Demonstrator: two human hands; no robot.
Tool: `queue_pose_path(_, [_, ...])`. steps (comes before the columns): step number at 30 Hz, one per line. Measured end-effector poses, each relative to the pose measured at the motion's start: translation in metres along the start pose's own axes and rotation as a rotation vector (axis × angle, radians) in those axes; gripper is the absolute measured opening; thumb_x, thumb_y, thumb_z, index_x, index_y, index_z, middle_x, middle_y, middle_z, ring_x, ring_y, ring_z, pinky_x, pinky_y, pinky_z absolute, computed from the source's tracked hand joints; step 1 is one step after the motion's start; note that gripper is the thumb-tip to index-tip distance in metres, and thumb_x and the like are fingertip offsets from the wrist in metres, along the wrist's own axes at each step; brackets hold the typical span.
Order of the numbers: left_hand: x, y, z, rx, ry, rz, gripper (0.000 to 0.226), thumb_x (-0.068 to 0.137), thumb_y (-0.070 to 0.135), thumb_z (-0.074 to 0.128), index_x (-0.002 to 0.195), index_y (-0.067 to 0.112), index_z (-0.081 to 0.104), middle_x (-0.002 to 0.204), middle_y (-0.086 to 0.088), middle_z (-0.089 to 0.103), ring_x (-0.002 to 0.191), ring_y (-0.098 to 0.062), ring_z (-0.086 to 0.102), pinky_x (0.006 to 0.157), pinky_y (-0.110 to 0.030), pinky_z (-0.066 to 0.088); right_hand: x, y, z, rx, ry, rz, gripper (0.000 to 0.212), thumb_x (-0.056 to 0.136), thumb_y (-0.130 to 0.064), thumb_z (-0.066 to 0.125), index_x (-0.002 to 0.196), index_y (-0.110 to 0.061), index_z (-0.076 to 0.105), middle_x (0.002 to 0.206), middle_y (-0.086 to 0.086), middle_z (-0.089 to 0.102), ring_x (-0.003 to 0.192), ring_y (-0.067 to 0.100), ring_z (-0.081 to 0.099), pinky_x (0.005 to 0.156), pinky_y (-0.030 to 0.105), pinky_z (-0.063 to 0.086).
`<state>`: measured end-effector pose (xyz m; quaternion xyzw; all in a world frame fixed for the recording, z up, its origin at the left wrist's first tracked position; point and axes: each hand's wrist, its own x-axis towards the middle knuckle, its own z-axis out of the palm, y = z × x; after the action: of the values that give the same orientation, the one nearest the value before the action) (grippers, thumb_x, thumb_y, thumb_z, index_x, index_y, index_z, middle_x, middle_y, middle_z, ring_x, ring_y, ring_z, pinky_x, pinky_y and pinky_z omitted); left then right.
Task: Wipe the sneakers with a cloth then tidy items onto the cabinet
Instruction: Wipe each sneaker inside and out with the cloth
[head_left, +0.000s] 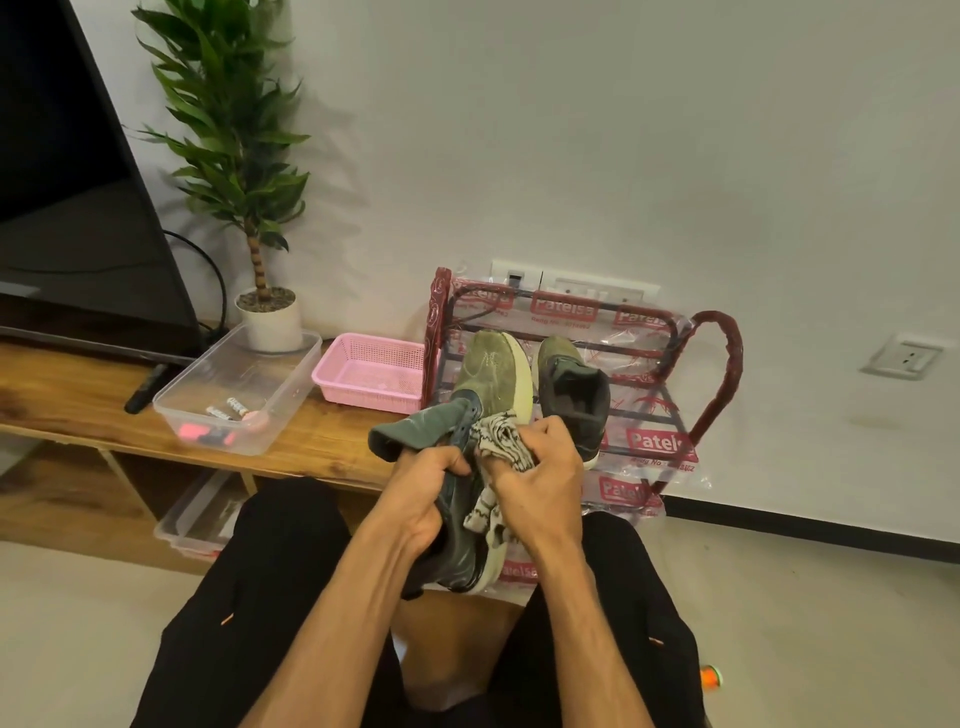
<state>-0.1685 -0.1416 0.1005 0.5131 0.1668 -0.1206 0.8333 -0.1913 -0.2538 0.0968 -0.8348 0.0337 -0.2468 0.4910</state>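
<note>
An olive-green sneaker (485, 374) with a cream sole is held up in front of me, toe pointing away. My left hand (431, 493) grips its dark heel and collar, with the tongue pulled out to the left. My right hand (540, 467) holds a patterned white-and-grey cloth (501, 441) against the shoe's opening. The second sneaker (571, 395) stands on the red wire shoe rack (722, 364) just behind my right hand.
A wooden cabinet (78, 395) runs along the left with a TV (67, 182), a potted plant (270, 317), a remote (145, 389), a clear plastic box (249, 379) holding small items, and a pink basket (363, 374). An orange object (710, 677) lies on the floor at right.
</note>
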Motion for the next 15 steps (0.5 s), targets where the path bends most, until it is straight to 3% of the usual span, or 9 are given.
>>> queue_pose_path(5, [-0.008, -0.010, 0.005, 0.038, -0.062, -0.026, 0.045, 0.071, -0.016, 0.048, 0.110, 0.001, 0.062, 0.089, -0.019, 0.068, 0.083, -0.034, 0.066, 0.076, -0.042, 0.057, 0.018, -0.012, -0.006, 0.048, 0.263, -0.001, 0.006, 0.081, -0.004, 0.075, 0.085, -0.005, 0.071, 0.094, 0.008, 0.051, 0.077, -0.013, 0.049, 0.060, 0.001, 0.040])
queue_pose_path(11, [0.001, -0.003, -0.003, -0.079, -0.023, -0.086, 0.032, 0.071, -0.017, 0.044, 0.092, -0.005, 0.065, 0.078, -0.021, 0.066, 0.066, -0.032, 0.066, 0.063, -0.037, 0.055, 0.000, -0.007, -0.003, -0.069, -0.034, -0.036, 0.012, 0.077, -0.009, 0.073, 0.070, -0.015, 0.064, 0.085, -0.005, 0.046, 0.076, 0.005, 0.051, 0.061, 0.011, 0.042])
queue_pose_path(15, [-0.002, -0.001, -0.001, -0.075, -0.075, -0.072, 0.034, 0.074, -0.018, 0.042, 0.094, -0.003, 0.064, 0.077, -0.019, 0.066, 0.064, -0.030, 0.065, 0.060, -0.036, 0.056, 0.010, -0.008, 0.001, -0.064, 0.124, -0.015, 0.007, 0.080, -0.011, 0.073, 0.076, -0.009, 0.068, 0.087, -0.002, 0.047, 0.072, 0.004, 0.049, 0.061, 0.008, 0.040])
